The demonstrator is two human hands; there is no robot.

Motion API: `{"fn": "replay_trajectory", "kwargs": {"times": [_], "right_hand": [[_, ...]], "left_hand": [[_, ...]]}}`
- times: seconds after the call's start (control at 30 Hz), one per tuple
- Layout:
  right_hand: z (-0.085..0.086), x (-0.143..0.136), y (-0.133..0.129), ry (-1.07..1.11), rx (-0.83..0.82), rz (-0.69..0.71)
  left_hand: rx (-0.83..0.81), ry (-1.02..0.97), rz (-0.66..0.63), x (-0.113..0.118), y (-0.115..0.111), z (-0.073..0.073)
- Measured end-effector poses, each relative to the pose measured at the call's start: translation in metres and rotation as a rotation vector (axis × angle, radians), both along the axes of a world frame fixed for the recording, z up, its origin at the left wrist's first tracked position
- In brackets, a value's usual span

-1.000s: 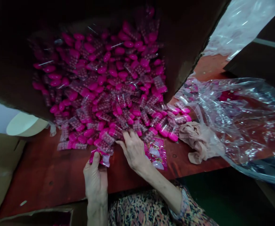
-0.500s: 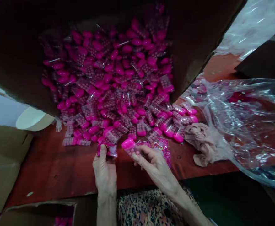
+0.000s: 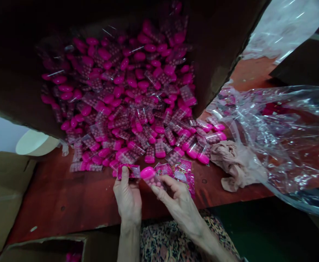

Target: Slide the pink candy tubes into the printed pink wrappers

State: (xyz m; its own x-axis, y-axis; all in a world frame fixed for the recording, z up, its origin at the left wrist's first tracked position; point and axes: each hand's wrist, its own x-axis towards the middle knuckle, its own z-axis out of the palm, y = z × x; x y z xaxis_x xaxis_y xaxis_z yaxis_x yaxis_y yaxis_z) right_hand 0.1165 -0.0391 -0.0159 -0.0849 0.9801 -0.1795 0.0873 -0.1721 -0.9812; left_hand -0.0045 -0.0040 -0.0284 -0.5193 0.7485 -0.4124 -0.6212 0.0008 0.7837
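My left hand [image 3: 128, 198] is closed, its thumb pressing on a small pink printed sachet [image 3: 133, 171] near the table's middle. Just right of it, my right hand [image 3: 177, 198] grips a clear candy container [image 3: 151, 178] with a bright pink cap and pale pink balls inside. The container is tilted, cap towards the sachet; the two look close together, and I cannot tell if they touch. Several pink printed sachets [image 3: 184, 171] lie flat on the table beyond my right hand. A large heap of the same capped containers [image 3: 137, 109] spills towards both hands.
The heap comes out of a large cardboard box [image 3: 216, 69] on the red table [image 3: 88, 196]. A crumpled beige cloth [image 3: 227, 163] and clear plastic sheeting [image 3: 290, 145] lie at right. At left are a pale round tub [image 3: 36, 143] and an open carton [image 3: 42, 251] below the edge.
My left hand has moved right with the sachet, closer to the candy container. The right hand keeps its grip on the container. The view has shifted slightly.
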Motion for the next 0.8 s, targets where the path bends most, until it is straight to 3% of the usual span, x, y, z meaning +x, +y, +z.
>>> {"fn": "replay_trajectory", "kwargs": {"times": [0.3,0.63,0.8], "right_hand": [[-0.002,0.004,0.004,-0.069,0.026,-0.023],[-0.006,0.008,0.004,-0.110,-0.009,0.038],[-0.008,0.010,0.002,-0.141,0.029,-0.017]], "left_hand": [[-0.023,-0.039,-0.103,0.006,0.002,-0.002],[-0.050,-0.023,-0.096,0.014,0.003,-0.002],[-0.060,-0.069,-0.171,0.022,0.002,-0.001]]}}
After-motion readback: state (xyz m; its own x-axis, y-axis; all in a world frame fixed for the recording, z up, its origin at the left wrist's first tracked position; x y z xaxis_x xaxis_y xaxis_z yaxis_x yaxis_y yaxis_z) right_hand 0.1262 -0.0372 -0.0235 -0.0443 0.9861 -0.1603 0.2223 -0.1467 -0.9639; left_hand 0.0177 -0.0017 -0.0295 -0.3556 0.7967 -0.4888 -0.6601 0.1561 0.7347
